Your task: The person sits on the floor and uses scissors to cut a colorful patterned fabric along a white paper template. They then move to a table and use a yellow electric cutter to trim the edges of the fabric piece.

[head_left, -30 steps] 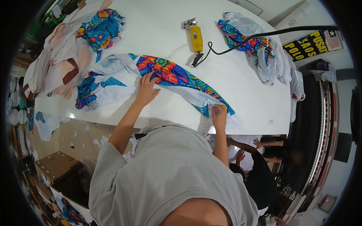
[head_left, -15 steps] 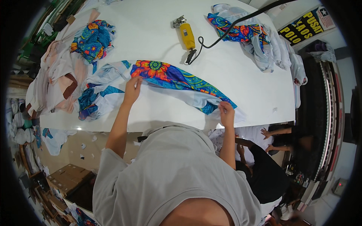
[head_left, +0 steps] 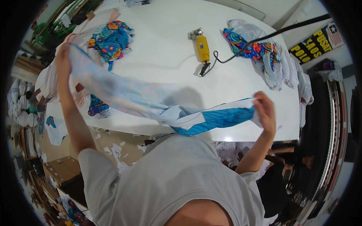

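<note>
A long piece of printed fabric (head_left: 226, 118) is stretched between my two hands above the white table. Mostly its pale reverse side shows, with a blue printed part toward the right, and its middle is folded and twisted. My left hand (head_left: 64, 54), blurred by motion, is raised at the far left and closed on one end. On the right, my right hand (head_left: 265, 111) pinches the other end, its fingers closed on the cloth's edge. The middle of the fabric hangs low, close to the table's near edge in front of my body.
A yellow handheld electric cloth cutter (head_left: 203, 48) lies on the table (head_left: 162, 41), its black cable (head_left: 256, 40) running to the upper right. Colourful fabric heaps (head_left: 111, 40) sit at left, more cloth (head_left: 252, 49) at right. A cardboard box (head_left: 62, 169) stands below left; another person (head_left: 273, 188) is below right.
My left hand has swung up and left, my right hand has moved outward to the right. The fabric has lifted off the table and turned mostly pale side up.
</note>
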